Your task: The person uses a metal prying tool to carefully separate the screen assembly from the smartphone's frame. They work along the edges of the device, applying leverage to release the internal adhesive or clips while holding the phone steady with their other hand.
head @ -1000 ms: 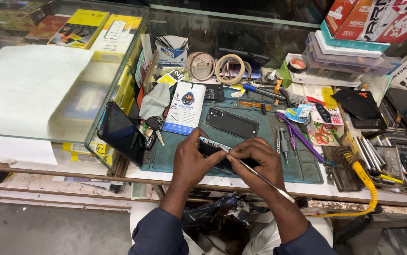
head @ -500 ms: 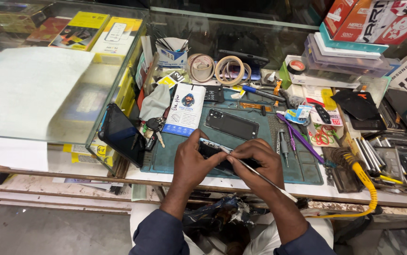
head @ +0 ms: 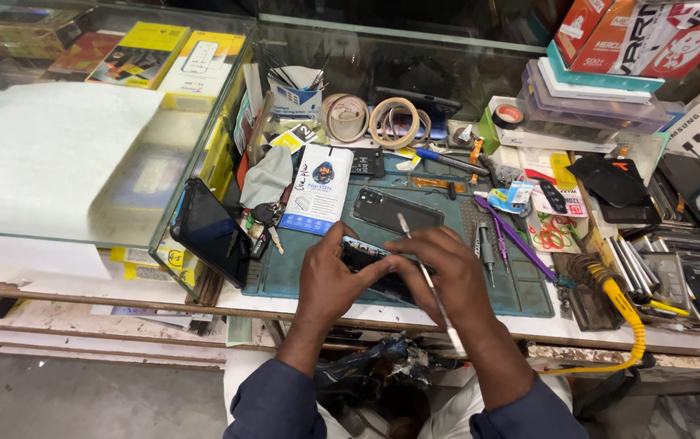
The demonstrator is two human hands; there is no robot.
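Both hands meet over a teal rubber work mat (head: 285, 280). The left hand (head: 329, 276) curls shut on a small dark phone (head: 366, 258), lying at its three o'clock. The right hand (head: 447, 272) pinches a thin metal pry tool (head: 424, 272). At eleven o'clock lies a white-and-blue flat packet (head: 317, 189); red and teal boxes (head: 610, 49) stack at two o'clock.

Both forearms reaching forward in dark sleeves, left hand (head: 329, 272) curling inward with fingers pinching, right hand (head: 447, 268) arching over, fingertips meeting it
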